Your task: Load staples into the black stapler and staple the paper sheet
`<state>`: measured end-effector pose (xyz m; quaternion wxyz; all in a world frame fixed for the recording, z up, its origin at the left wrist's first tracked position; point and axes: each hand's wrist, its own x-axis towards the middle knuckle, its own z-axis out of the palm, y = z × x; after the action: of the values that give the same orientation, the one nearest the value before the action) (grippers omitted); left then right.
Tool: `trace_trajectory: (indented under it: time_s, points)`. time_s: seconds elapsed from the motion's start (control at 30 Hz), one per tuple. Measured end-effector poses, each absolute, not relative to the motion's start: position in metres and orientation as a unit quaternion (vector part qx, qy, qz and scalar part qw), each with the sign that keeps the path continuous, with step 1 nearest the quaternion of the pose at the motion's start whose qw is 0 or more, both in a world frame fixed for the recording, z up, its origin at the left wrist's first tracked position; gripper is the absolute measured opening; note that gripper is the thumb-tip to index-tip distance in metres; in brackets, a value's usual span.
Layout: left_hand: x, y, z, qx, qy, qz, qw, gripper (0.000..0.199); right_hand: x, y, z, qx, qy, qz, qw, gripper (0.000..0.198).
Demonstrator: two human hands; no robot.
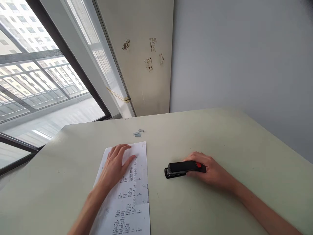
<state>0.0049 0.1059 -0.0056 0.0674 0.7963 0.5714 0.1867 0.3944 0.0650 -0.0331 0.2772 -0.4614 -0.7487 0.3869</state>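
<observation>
My left hand [116,164] lies on the printed sheets of paper [135,209], its fingers stretched toward their far edge and the thumb apart. To the right, my right hand [207,168] is wrapped around the rear of a black stapler [181,167] with a red patch near its back end. The stapler's front points left, toward the paper, with a gap of bare table between them. Whether the stapler rests on the table or is slightly raised, I cannot tell. Beyond the paper's far edge lie several small strips of staples [138,134].
The pale table [195,130] reaches back to a grey wall [239,58] and a cream panel [146,85] with brown marks. A window [36,71] with dark frames stands on the left. A yellowish cord [118,95] hangs by the panel's edge.
</observation>
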Motion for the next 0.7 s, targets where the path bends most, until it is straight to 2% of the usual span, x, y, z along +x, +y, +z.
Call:
trace_trajectory:
  time_s: [0.2, 0.7]
  points:
    - [-0.019, 0.111, -0.032, 0.759, 0.626, 0.175, 0.029, 0.057, 0.394, 0.064, -0.029, -0.464, -0.744, 0.392, 0.279, 0.029]
    - [0.025, 0.062, -0.028, 0.813, 0.558, 0.155, 0.053, 0.052, 0.394, 0.065, -0.029, -0.465, -0.747, 0.385, 0.28, 0.024]
